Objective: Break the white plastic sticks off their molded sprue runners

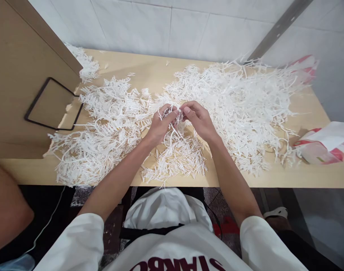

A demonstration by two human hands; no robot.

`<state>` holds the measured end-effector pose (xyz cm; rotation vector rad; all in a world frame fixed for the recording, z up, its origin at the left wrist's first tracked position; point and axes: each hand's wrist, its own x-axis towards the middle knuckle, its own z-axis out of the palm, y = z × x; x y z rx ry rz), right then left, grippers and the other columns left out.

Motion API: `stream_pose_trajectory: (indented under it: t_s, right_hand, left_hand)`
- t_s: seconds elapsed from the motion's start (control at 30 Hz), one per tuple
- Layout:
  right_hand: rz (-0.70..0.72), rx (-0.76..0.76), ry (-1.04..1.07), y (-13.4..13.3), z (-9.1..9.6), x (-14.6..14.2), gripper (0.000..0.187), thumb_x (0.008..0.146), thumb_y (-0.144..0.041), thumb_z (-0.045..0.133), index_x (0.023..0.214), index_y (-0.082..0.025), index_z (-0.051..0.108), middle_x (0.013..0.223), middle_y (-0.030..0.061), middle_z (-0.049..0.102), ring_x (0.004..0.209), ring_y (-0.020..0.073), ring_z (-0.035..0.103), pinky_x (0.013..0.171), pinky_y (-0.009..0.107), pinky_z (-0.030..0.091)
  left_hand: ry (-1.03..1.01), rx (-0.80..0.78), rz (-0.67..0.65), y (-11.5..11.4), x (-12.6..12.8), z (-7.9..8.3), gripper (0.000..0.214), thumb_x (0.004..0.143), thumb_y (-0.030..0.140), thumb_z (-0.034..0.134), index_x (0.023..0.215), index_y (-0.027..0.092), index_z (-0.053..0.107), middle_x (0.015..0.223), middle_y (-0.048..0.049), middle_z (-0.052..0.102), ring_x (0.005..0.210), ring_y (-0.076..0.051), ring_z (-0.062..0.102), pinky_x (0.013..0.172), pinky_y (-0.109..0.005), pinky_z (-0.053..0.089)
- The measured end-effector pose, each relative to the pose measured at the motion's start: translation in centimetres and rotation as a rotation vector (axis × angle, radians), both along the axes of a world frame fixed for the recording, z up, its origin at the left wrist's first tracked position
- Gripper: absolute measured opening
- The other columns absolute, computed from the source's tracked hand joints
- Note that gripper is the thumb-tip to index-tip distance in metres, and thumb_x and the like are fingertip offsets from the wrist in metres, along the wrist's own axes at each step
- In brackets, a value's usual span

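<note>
My left hand (161, 124) is closed around a small bunch of thin white branched plastic sprues (172, 130), whose ends stick out between the fingers and hang below. My right hand (199, 121) meets it, thumb and forefinger pinched at the bunch's right side; the exact piece between those fingertips is too small to make out. Just under both hands lies a heap of short loose white sticks (179, 158). To the right spreads a large tangled pile of white branched sprues (239, 101), and another pile (101, 139) lies to the left.
A brown cardboard partition (28, 49) stands at the left, with a black wire frame (33, 103) against it. A red-and-white plastic bag (321, 145) lies at the right end of the wooden table (304, 177). A tiled wall (149, 26) and metal post (279, 28) are behind. Another person's limb (8, 207) shows at left.
</note>
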<state>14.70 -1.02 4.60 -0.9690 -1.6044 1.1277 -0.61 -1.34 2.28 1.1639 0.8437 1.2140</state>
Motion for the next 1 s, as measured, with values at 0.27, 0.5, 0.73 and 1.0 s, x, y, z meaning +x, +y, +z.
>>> stream_pose_trajectory:
  t_s: [0.27,0.5,0.73,1.0]
  right_hand:
    - [0.009,0.108,-0.296,-0.3,-0.6,-0.1,0.046,0.092,-0.055,0.039,0.066,-0.020,0.052,0.058,-0.0036,0.052,0.056,0.0076,0.048,0.058,0.025,0.036]
    - [0.200,-0.110,0.124,0.3,-0.8,0.6,0.044,0.089,-0.049,0.051,0.057,-0.020,0.043,0.061,-0.0029,0.046,0.059,0.0078,0.048,0.059,0.025,0.038]
    - [-0.001,0.032,0.007,0.8,-0.8,0.5,0.027,0.086,-0.048,0.057,0.093,-0.024,0.066,0.093,0.0014,0.061,0.085,0.0111,0.058,0.075,0.028,0.046]
    - [-0.064,0.007,-0.041,0.6,-1.3,0.0,0.033,0.076,-0.055,0.066,0.086,-0.023,0.066,0.081,-0.0010,0.065,0.071,0.0108,0.060,0.069,0.028,0.050]
  left_hand:
    - [0.071,0.053,-0.089,-0.4,0.4,0.1,0.022,0.086,0.039,0.056,0.077,0.020,0.055,0.067,0.0015,0.060,0.053,-0.007,0.053,0.052,-0.022,0.045]
    - [-0.101,-0.094,-0.267,-0.1,-0.2,0.6,0.033,0.087,0.043,0.049,0.065,0.020,0.042,0.057,0.0028,0.043,0.047,-0.007,0.044,0.050,-0.024,0.040]
    - [-0.031,0.014,0.041,0.4,-0.3,0.2,0.026,0.086,0.047,0.056,0.088,0.022,0.049,0.065,0.0022,0.052,0.055,-0.009,0.055,0.053,-0.024,0.044]
    - [0.132,0.237,0.084,0.4,-0.3,-0.1,0.026,0.085,0.046,0.059,0.088,0.021,0.053,0.068,0.0038,0.057,0.055,-0.006,0.058,0.056,-0.021,0.049]
